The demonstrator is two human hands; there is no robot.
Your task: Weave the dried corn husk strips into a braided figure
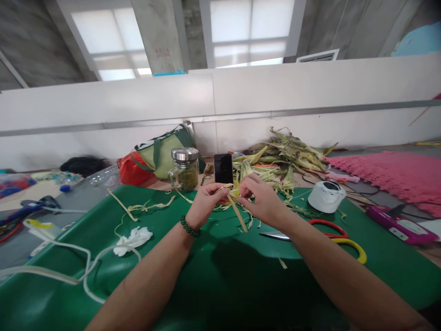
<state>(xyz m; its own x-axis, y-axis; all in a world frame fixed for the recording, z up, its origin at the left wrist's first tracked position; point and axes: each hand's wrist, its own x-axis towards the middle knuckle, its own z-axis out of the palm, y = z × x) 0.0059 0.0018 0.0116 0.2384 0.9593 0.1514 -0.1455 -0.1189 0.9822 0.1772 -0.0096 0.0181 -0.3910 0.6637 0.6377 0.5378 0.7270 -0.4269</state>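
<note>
Above the middle of the green mat, my left hand [208, 202] and my right hand [260, 197] are close together, pinching pale corn husk strips [238, 215]. One strip hangs down between them. A green bead bracelet [189, 227] circles my left wrist. The fingertips partly hide where the strips cross. Under my right forearm lie scissors [344, 239] with a red and a yellow handle loop. A phone [223, 168] stands upright just behind my hands. Loose husk scraps [148, 207] lie on the mat to the left.
Behind the mat [193, 285] are a lidded glass jar [186, 172], a green bag [161, 156] and a husk pile [292, 154]. To the right sit a white device [326, 196] and a magenta power strip [401, 225]. White cable [87, 262] and crumpled tissue [132, 240] lie left.
</note>
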